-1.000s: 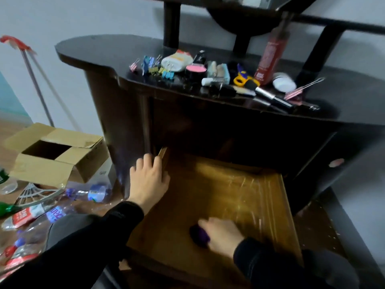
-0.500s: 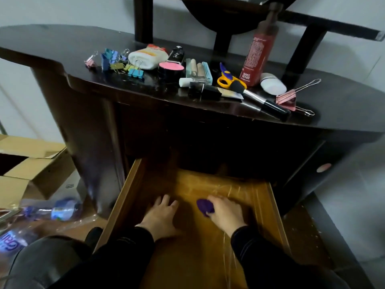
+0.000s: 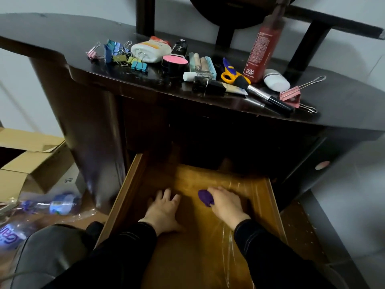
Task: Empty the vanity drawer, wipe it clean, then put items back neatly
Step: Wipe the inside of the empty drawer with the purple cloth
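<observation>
The wooden vanity drawer (image 3: 133, 182) is pulled out below the dark vanity top (image 3: 52, 49), and nothing lies on its bottom besides my hands. My left hand (image 3: 163, 207) rests flat on the drawer bottom, fingers spread. My right hand (image 3: 226, 203) presses a small purple cloth (image 3: 205, 197) onto the bottom near the middle. Wet streaks shine on the wood to the right. The drawer's items lie on the vanity top: binder clips (image 3: 125, 56), a white tube (image 3: 150, 50), a pink-lidded jar (image 3: 175, 62), yellow scissors (image 3: 230, 75), a red bottle (image 3: 263, 51), a brush (image 3: 264, 94).
An open cardboard box (image 3: 31, 163) and plastic bottles (image 3: 56, 204) lie on the floor at the left. A dark cabinet door (image 3: 312, 163) with a pale knob stands right of the drawer. My knee (image 3: 41, 257) is at the lower left.
My left hand left the drawer's left edge and now lies flat inside. My right hand moved the cloth from the drawer's front toward the back. The view shifted right and closer.
</observation>
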### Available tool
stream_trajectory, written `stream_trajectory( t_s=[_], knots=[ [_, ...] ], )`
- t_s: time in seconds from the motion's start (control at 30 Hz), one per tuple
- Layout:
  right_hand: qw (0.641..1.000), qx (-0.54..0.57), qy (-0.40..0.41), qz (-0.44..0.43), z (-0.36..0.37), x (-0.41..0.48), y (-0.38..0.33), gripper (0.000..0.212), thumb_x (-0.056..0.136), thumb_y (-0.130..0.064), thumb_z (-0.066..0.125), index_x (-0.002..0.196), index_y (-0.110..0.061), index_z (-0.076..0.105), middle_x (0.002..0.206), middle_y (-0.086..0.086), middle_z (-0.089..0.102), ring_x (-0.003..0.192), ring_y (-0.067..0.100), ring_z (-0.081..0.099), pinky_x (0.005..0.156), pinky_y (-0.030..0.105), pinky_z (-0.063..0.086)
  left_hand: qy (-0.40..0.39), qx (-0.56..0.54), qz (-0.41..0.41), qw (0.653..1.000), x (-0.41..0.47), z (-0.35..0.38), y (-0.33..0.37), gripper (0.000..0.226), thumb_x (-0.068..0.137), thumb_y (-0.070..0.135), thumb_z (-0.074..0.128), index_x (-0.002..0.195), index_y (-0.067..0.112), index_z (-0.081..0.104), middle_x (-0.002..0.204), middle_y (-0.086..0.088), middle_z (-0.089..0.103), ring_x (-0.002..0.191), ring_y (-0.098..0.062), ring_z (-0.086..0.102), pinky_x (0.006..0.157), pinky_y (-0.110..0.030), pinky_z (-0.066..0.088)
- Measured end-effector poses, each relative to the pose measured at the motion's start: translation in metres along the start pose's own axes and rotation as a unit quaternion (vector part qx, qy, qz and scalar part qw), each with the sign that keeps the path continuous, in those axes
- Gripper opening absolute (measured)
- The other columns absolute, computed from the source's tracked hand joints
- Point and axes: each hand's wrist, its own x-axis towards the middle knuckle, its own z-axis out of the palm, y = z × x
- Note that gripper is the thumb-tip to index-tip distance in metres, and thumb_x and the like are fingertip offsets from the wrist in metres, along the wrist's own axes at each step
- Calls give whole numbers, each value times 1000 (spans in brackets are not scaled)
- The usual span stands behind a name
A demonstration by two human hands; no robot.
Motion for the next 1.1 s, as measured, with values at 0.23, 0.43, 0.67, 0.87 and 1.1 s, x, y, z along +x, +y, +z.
stream_trajectory(
  t_s=[0.23,0.43,0.67,0.87,1.1],
  knots=[
    [997,-13,-27,-75,21,-70,-12,49,92,-18,67,137,-30,49,129,3,58,103,26,66,93,42,55,-13,-30,4,999,-7,-4,-2,112,73,62,77,159,26,16,163,-11,9,150,-40,10,118,-56,23],
    [1000,-12,6,-14,6,-13,-15,41,93,-20,67,131,-29,53,127,3,62,100,26,67,90,41,54,-11,-33,8,999,-1,1,-5,111,73,62,78,159,25,17,163,-11,10,149,-41,11,118,-58,25],
    [996,-43,52,56,-5,64,-51,33,93,-28,68,125,-23,60,114,6,69,106,29,67,71,33,45,0,-4,3,1000,5,5,-2,106,74,61,77,156,25,20,160,-11,13,145,-38,17,114,-54,31],
    [997,-28,45,58,-8,80,-21,23,101,-36,52,119,-26,60,121,6,63,118,32,60,78,29,42,-8,-9,4,1000,2,2,-2,102,78,58,74,157,24,19,163,-12,10,148,-39,13,117,-55,26],
    [988,-69,39,132,-24,52,34,33,103,-43,43,127,-23,52,113,6,65,105,31,65,81,33,50,-23,-12,7,1000,-2,-4,1,102,81,54,75,158,21,18,163,-14,8,149,-40,12,118,-54,27]
  ],
)
